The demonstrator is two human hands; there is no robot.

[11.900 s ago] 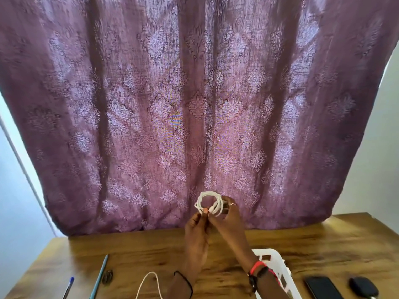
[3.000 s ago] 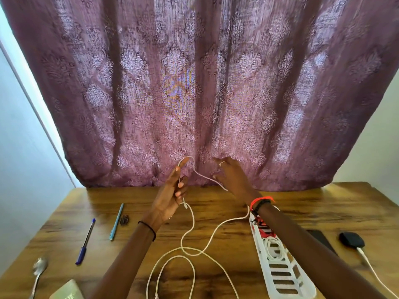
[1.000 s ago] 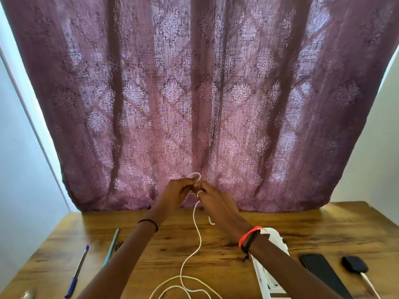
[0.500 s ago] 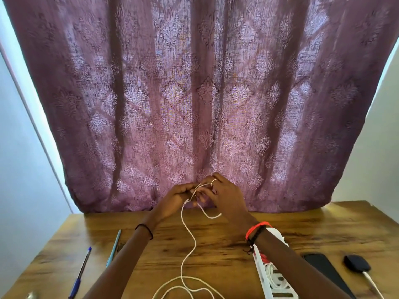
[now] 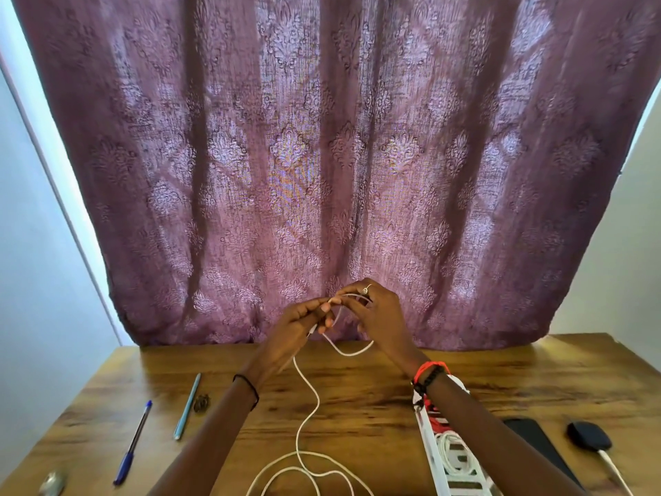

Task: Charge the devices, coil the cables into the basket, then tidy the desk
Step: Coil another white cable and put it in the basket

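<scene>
A white cable (image 5: 307,417) runs up from loose loops on the wooden desk (image 5: 357,395) to both raised hands. My left hand (image 5: 304,323) pinches the cable near its end. My right hand (image 5: 375,313) holds a small loop of the same cable over its fingers. The hands meet above the far side of the desk, in front of the curtain. A white slatted basket (image 5: 434,456) stands under my right forearm with a coiled white cable (image 5: 456,456) and something red inside.
A blue pen (image 5: 132,442), a teal pen (image 5: 187,406) and a small dark clip (image 5: 201,402) lie at the left. A spoon (image 5: 53,483) shows at the bottom left. A black phone (image 5: 540,445) and a dark device (image 5: 588,436) with a white lead lie at the right.
A coiled cable I held earlier now lies in the basket. With the second cable, my hands came together and my right hand has formed a first small loop.
</scene>
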